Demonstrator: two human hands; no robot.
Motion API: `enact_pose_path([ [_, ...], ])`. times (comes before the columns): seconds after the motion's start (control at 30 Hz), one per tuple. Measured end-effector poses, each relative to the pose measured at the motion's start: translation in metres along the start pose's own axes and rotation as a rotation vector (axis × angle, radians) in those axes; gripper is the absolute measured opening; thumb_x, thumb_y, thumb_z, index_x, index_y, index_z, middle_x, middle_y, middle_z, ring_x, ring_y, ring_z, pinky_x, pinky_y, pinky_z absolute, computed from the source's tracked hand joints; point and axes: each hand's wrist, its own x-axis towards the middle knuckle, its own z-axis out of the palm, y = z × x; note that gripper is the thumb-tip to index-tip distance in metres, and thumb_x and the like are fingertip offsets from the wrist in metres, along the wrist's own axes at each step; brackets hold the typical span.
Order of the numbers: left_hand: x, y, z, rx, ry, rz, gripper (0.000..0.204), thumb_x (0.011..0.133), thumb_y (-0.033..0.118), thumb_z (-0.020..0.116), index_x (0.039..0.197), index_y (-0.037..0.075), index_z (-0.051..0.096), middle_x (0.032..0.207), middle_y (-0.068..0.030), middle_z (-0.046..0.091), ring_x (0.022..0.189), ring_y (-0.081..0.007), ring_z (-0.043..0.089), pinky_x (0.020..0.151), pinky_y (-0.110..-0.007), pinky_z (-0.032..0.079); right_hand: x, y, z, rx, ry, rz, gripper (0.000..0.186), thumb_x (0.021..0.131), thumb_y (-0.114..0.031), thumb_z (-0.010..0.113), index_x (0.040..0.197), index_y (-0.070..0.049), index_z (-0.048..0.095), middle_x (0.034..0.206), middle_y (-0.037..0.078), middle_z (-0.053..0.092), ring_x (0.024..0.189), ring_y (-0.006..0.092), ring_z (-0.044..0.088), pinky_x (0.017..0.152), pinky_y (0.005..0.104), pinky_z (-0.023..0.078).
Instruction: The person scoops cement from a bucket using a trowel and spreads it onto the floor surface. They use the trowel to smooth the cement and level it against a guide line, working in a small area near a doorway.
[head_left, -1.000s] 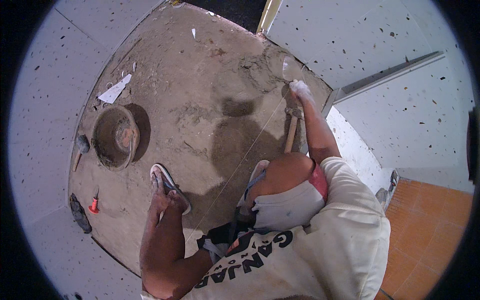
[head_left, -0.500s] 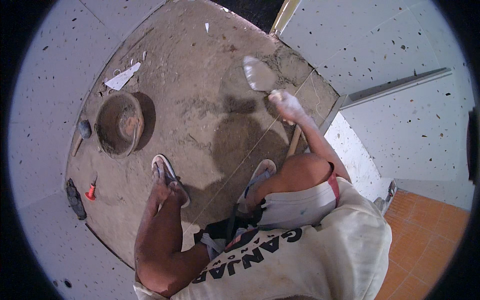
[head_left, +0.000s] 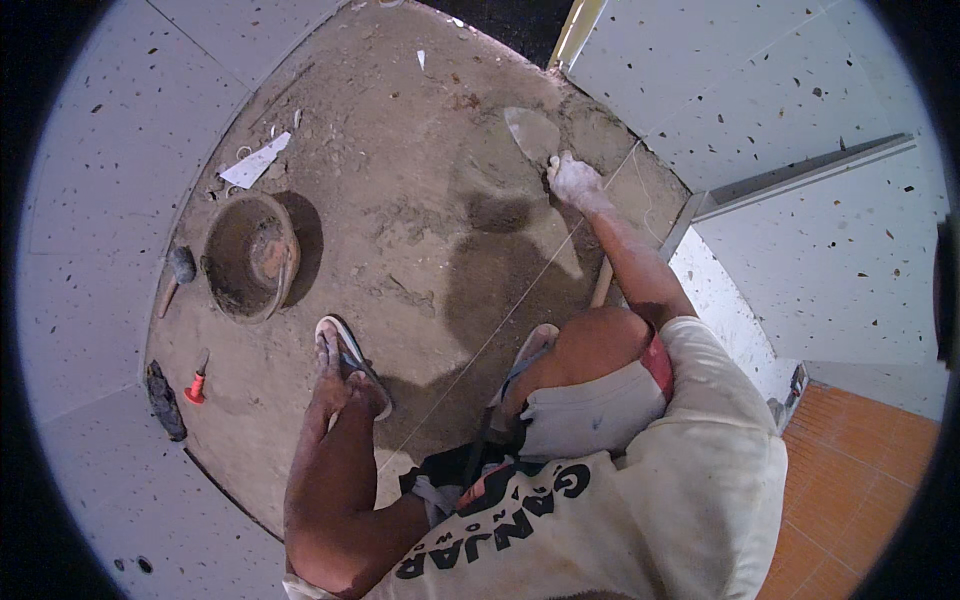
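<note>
Dusted with pale powder, my right hand (head_left: 575, 183) grips a trowel by its handle. The metal blade (head_left: 532, 130) lies over a rough patch of grey mortar (head_left: 595, 130) on the dirty subfloor (head_left: 390, 150), close to the edge of the pale speckled tiles. A taut string (head_left: 500, 330) runs diagonally beside my arm. Under that arm is a wooden tool handle (head_left: 602, 282), its head hidden. My left hand is out of view.
A muddy bucket (head_left: 250, 258) stands at left, near a grey-headed mallet (head_left: 181, 266), a red-handled chisel (head_left: 197, 387), a dark lump (head_left: 163, 400) and a white scrap (head_left: 255, 160). Speckled tiles (head_left: 720, 60) border the floor; a metal strip (head_left: 800, 172) lies right, orange tiles (head_left: 850, 460) lower right.
My right hand with the trowel has swung left from the tile edge, dipping toward me half a second ago, and has since moved back up the floor. The view has shifted slightly.
</note>
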Motion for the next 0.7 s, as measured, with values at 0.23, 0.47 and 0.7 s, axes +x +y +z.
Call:
enact_pose_path([
  [0.23,0.005,0.003,-0.001,-0.010,0.010,-0.002,0.106,0.073,0.023,0.072,0.149,0.007,0.000,0.153,-0.0275,0.003,0.140,-0.0464,0.001,0.115,-0.049,0.010,0.034,-0.008,-0.040,0.045,-0.040,0.163,0.042,0.092,-0.032,0.037,0.106,-0.003,0.062,0.108,0.025,0.061,0.107,0.0405,0.058,0.092,0.0496,0.046],
  [0.47,-0.007,-0.003,0.001,-0.023,0.006,-0.047,0.107,0.073,0.023,0.072,0.149,0.007,-0.001,0.153,-0.0277,0.002,0.141,-0.0465,0.000,0.115,-0.049,0.009,0.003,-0.005,-0.040,0.016,-0.077,0.074,0.050,0.093,-0.043,0.042,0.111,0.002,0.053,0.107,0.028,0.061,0.102,0.0434,0.060,0.088,0.0515,0.047],
  [0.7,0.012,-0.005,0.007,-0.030,-0.042,-0.064,0.108,0.073,0.023,0.072,0.150,0.007,-0.003,0.153,-0.0279,0.001,0.141,-0.0467,-0.002,0.116,-0.049,0.008,0.058,0.052,-0.023,0.004,-0.097,0.242,0.051,0.092,-0.042,0.039,0.115,0.002,0.054,0.114,0.029,0.059,0.108,0.0436,0.057,0.094,0.0510,0.044],
])
